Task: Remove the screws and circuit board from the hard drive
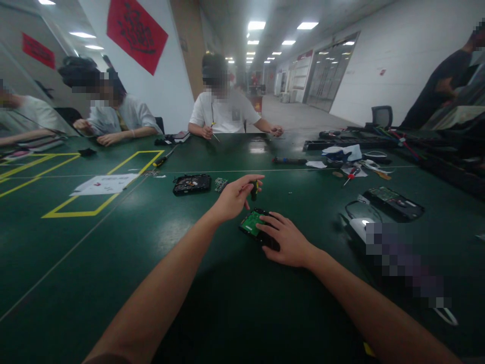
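Drive (250, 221), green face up on the surface (212, 303) beneath my right grip (290, 241), spread across it; my left grip (232, 199) clasps a black-and-yellow tool (254, 190). I judge the drive stiff, dense, its face fragile: hold the side edges.

You can read no words, brands or numbers here. On the wall (162, 86) beyond the far edge of the table (94, 263), a large red diamond sign (136, 33) shows you black brush-style characters, too unclear to make out, as are those on the smaller red sign (38, 49). Print on the white sheet (102, 187), to your left on the table, is blurred.
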`<state>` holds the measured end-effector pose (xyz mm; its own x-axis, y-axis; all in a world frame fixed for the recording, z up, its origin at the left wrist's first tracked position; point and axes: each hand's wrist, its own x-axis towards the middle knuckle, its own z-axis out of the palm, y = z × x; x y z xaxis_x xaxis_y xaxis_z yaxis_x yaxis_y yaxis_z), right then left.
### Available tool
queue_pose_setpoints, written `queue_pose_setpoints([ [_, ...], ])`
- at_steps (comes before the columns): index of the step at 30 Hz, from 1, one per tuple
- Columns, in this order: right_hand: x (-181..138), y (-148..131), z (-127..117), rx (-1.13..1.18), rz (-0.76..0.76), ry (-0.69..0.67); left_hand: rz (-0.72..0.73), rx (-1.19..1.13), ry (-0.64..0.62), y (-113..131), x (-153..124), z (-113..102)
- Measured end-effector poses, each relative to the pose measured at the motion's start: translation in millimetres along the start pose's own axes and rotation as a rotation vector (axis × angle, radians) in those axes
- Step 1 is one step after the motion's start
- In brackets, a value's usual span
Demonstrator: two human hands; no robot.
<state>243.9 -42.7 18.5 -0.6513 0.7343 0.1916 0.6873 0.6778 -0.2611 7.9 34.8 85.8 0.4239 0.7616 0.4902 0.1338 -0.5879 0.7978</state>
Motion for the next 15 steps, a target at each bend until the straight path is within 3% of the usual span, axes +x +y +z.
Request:
queue_pose_setpoints([
  [8, 1.3, -3.0, -2.6, 0.014, 0.004, -0.002, 0.023, 0.193, 0.217, -8.3, 0.1, 7.0],
  [15, 0.6, -1.2, -1.6, 0.015, 0.001, 0.005, -0.034, -0.013, 0.124, -3.8, 0.1, 4.4],
])
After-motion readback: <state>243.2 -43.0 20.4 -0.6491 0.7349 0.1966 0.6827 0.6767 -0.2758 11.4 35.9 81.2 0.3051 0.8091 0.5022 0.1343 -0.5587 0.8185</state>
